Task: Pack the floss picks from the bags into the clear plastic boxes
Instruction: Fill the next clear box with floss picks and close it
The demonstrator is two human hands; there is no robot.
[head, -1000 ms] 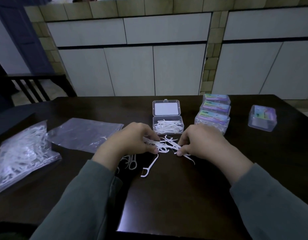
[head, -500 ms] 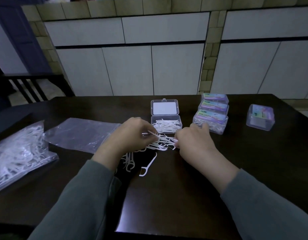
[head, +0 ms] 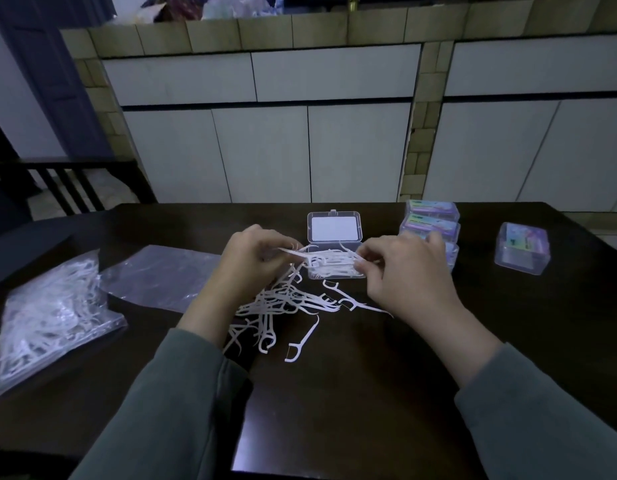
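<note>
Floss picks (head: 326,259), a small bunch, are pinched between left hand (head: 253,261) and right hand (head: 402,268) over the open box (head: 334,230); crooked ends could catch its rim and spill.

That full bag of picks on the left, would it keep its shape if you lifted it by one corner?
Probably not. The bag is thin clear film that lies slumped and wrinkled on the table, so it would likely sag. The loose picks inside would probably slide to the low end. It looks light for its bulk.
</note>
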